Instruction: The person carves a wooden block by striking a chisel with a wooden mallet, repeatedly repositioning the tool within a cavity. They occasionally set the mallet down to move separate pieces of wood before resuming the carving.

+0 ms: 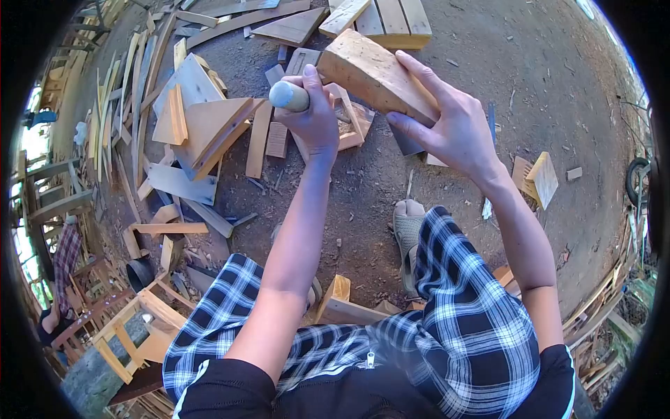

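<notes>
My left hand is closed around a thick round handle, its pale blunt end facing up toward me. The rest of that tool is hidden behind the fist. Just right of it, my right hand grips the end of a chunky wood block, thumb below and fingers along the top edge. The block is held up off the ground, tilted, its far end beside my left thumb. Beneath the hands lies a small wooden frame on the dirt.
Stacked boards and offcuts cover the ground at left. A slatted wooden piece lies at the top. Wood scraps sit at right. A wooden stool frame stands lower left, near another person's plaid garment.
</notes>
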A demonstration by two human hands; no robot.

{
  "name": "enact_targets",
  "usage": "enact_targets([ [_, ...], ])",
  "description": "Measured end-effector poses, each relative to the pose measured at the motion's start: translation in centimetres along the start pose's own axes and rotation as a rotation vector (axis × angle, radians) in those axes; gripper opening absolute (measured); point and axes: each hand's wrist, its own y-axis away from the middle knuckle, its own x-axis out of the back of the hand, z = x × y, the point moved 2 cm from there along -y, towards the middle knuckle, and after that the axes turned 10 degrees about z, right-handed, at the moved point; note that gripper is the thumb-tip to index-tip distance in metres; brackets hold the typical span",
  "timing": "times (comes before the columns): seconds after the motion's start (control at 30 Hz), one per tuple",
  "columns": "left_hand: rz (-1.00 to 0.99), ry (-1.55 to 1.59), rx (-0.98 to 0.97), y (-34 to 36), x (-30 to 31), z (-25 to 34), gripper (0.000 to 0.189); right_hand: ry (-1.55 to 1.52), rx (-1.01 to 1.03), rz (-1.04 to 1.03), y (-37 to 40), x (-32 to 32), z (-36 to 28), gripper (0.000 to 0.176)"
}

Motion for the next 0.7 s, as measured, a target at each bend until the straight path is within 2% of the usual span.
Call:
enact_targets([
  [0.1,0.013,0.039,-0.004,0.3,-0.4,-0.9,0.026,0.010,0.041,0.070,-0.3,0.4,-0.2,0.073],
  [0.17,0.051,0.072,-0.047,0.2,-0.6,-1.0,0.022,-0.231,-0.044,0.121,-1.2,1.0,-1.0,0.071],
  [0.2,0.052,0.069,-0.055,0.3,-0.6,-0.8,0.022,-0.310,-0.138,0.110,-1.8,2.1,-2.3,0.068],
  [0.23,0.025,-0.010,-0.077,0.6,-0.7,-0.6,0.024,-0.313,-0.135,0.109,-2.3,2.7,-3.1,0.068],
  [0.3,0.000,-0.089,-0.102,1.4,-1.2,0.1,0.026,-0.371,0.071,0.272,-3.0,3.9,-4.5,0.072],
  [0.37,-0.036,-0.209,-0.402,2.1,-2.0,1.8,0.024,-0.427,0.139,0.301,-3.2,3.9,-5.3,0.074],
  [0.4,-0.068,-0.183,-0.465,2.2,-1.9,1.5,0.023,-0.286,0.253,0.243,-3.1,3.5,-5.4,0.073],
  [0.43,-0.070,-0.182,-0.470,2.3,-1.9,1.0,0.023,-0.142,0.366,0.183,-3.0,3.1,-5.8,0.073],
  [0.47,-0.060,-0.036,-0.314,2.4,-1.9,0.3,0.024,0.044,0.223,-0.084,-2.8,2.6,-6.0,0.070],
  [0.5,-0.052,0.105,-0.154,2.5,-1.8,-0.2,0.026,0.043,0.221,-0.081,-2.8,2.8,-6.1,0.070],
  [0.53,-0.145,-0.230,-0.465,2.0,-1.3,0.1,0.034,0.031,0.241,-0.047,-3.1,3.1,-6.2,0.068],
  [0.57,-0.143,-0.228,-0.465,1.7,-0.9,-0.2,0.034,0.019,0.258,-0.016,-3.3,3.3,-6.2,0.067],
  [0.6,-0.187,-0.396,-0.551,1.9,-0.7,0.1,0.037,0.018,0.250,-0.024,-3.2,3.3,-6.3,0.067],
  [0.63,-0.232,-0.562,-0.638,2.1,-0.8,0.2,0.040,-0.077,0.267,0.085,-3.2,3.5,-6.6,0.069],
  [0.67,-0.209,-0.332,-0.431,2.2,-0.6,-1.4,0.037,-0.170,0.288,0.199,-3.4,3.7,-6.8,0.070],
  [0.7,-0.212,-0.329,-0.431,2.4,-0.8,-1.6,0.037,-0.263,0.307,0.316,-3.4,4.0,-6.9,0.072],
])
